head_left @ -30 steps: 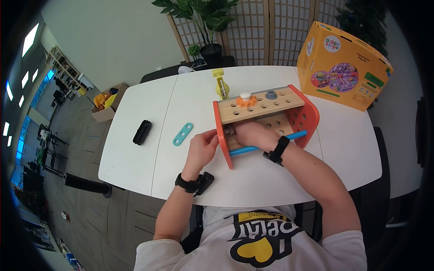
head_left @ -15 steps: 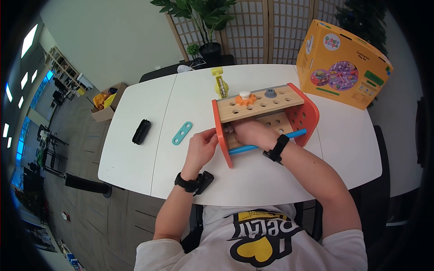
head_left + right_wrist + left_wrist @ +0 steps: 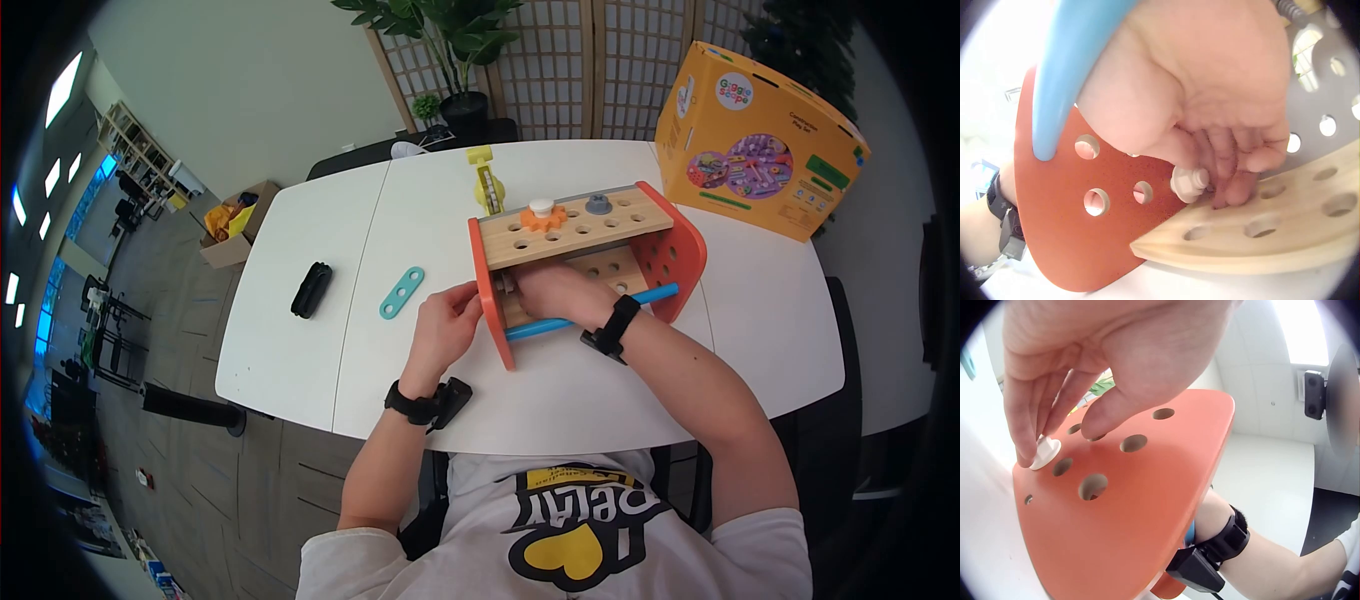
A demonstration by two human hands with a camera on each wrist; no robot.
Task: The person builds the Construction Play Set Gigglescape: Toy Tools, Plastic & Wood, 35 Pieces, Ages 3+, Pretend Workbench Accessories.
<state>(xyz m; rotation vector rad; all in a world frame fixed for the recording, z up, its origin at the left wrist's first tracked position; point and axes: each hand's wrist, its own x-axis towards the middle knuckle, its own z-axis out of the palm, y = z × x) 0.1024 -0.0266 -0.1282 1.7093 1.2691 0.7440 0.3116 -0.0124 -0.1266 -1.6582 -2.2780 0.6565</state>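
Observation:
The left hand [image 3: 440, 330] is outside the red side panel [image 3: 490, 300] of a wooden toy bench. In the left wrist view its fingertips grip the edge of a white disc-shaped bolt head [image 3: 1047, 453] lying against the panel, and the thumb touches the panel. Inside the bench, the right hand [image 3: 565, 295] reaches over the blue bar [image 3: 540, 331]. The right wrist view shows its curled fingers and thumb holding a white nut-like piece [image 3: 1190, 182] at the panel's inner face, beside the wooden shelf [image 3: 1260, 250]. The thumb's tip is partly hidden.
An orange gear [image 3: 543, 218] and a grey bolt [image 3: 599, 204] stand on the bench top. A yellow toy [image 3: 487, 185] is behind it. To the left lie a teal strip [image 3: 402, 293] and a black case [image 3: 312, 290]. A yellow box [image 3: 760, 140] stands at the back right.
Both hands stay at the red panel, with no clear change of grip. The head view has shifted very slightly.

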